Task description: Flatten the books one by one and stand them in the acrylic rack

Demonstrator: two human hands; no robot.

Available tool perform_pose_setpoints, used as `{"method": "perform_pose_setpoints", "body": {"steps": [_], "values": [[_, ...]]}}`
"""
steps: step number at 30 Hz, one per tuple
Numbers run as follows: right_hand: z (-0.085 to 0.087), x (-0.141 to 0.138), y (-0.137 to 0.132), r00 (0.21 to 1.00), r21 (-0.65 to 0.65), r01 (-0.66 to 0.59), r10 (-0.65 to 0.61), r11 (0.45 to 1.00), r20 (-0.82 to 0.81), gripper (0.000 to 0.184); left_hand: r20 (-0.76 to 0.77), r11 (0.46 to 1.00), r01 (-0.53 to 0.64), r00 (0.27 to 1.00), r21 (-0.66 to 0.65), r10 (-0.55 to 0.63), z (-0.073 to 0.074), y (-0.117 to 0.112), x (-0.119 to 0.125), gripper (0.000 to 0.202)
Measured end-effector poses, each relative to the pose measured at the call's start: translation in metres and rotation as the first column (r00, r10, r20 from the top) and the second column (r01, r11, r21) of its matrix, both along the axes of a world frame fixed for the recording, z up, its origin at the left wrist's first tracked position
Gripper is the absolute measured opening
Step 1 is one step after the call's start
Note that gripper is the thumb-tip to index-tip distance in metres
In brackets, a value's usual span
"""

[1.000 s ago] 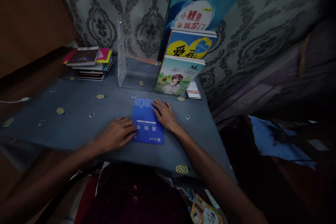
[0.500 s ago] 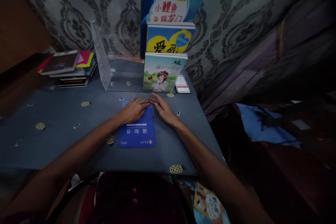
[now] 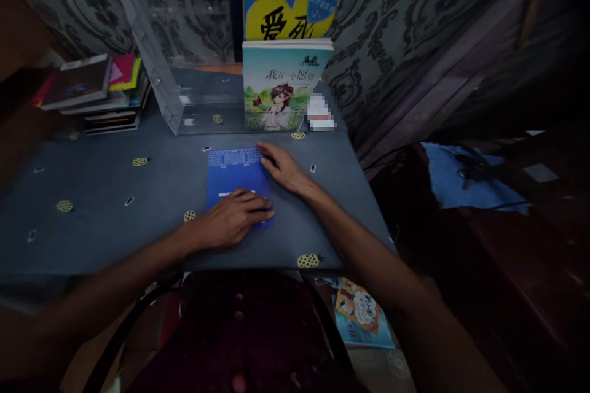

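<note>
A blue booklet (image 3: 237,175) with white lettering lies flat on the tabletop, its printed building along the far edge. My left hand (image 3: 233,216) rests palm down across its near half, fingers stretched toward the right edge, covering most of the title. At the booklet's far right corner is my right hand (image 3: 284,169), fingers extended, the tips touching or just above that corner. Neither hand grips anything. Just beyond the booklet, a green-covered book (image 3: 281,89) stands upright in a clear acrylic rack (image 3: 168,107).
Behind the green book stands a blue and yellow book (image 3: 295,0). A stack of books (image 3: 92,89) sits at the back left. The dark patterned tablecloth (image 3: 101,221) covers the table. Below its front edge lies another colourful book (image 3: 362,313); a blue cloth (image 3: 465,178) is at right.
My left hand has slid from the booklet's far edge down to its near part, uncovering the far edge. My right hand stays near the far right corner. The view has tilted downward.
</note>
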State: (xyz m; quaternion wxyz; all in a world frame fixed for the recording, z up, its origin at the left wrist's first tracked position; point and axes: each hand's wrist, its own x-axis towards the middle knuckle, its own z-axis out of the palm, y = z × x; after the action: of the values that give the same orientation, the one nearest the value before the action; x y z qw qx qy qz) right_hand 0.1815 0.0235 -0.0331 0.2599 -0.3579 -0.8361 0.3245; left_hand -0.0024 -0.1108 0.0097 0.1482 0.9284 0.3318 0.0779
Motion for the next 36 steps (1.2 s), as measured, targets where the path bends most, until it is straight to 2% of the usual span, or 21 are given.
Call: {"method": "perform_pose_setpoints", "body": {"steps": [5, 11, 13, 17, 23, 28, 36], "values": [[-0.003, 0.001, 0.0, 0.998, 0.104, 0.002, -0.008, 0.995, 0.055, 0.049, 0.023, 0.999, 0.037, 0.999, 0.022, -0.037, 0.0, -0.02, 0.002, 0.046], [-0.013, 0.004, 0.0, 0.996, 0.214, -0.072, 0.059, 0.974, 0.065, 0.042, 0.094, 0.999, 0.032, 0.995, 0.028, -0.035, 0.001, -0.019, 0.002, 0.039], [-0.016, 0.004, 0.001, 0.996, 0.238, -0.072, 0.056, 0.969, 0.073, 0.041, 0.114, 1.0, 0.003, 0.993, 0.029, -0.006, 0.0, -0.014, -0.001, 0.037], [-0.017, 0.005, 0.0, 0.995, 0.254, -0.063, 0.04, 0.965, 0.096, 0.039, 0.118, 0.989, -0.137, 0.985, 0.056, 0.129, -0.008, 0.01, -0.018, 0.037], [-0.01, 0.003, -0.006, 0.982, 0.276, -0.079, 0.028, 0.958, 0.185, 0.042, 0.147, 0.921, -0.354, 0.932, 0.163, 0.332, -0.027, 0.05, -0.06, 0.041], [-0.005, 0.0, -0.012, 0.968, 0.306, -0.111, 0.033, 0.945, 0.247, 0.042, 0.062, 0.871, -0.447, 0.894, 0.202, 0.444, -0.031, 0.058, -0.077, 0.047], [0.004, 0.0, -0.035, 0.936, 0.323, -0.156, 0.035, 0.933, 0.351, 0.044, -0.013, 0.859, -0.477, 0.873, 0.186, 0.487, -0.029, 0.061, -0.077, 0.053]]}}
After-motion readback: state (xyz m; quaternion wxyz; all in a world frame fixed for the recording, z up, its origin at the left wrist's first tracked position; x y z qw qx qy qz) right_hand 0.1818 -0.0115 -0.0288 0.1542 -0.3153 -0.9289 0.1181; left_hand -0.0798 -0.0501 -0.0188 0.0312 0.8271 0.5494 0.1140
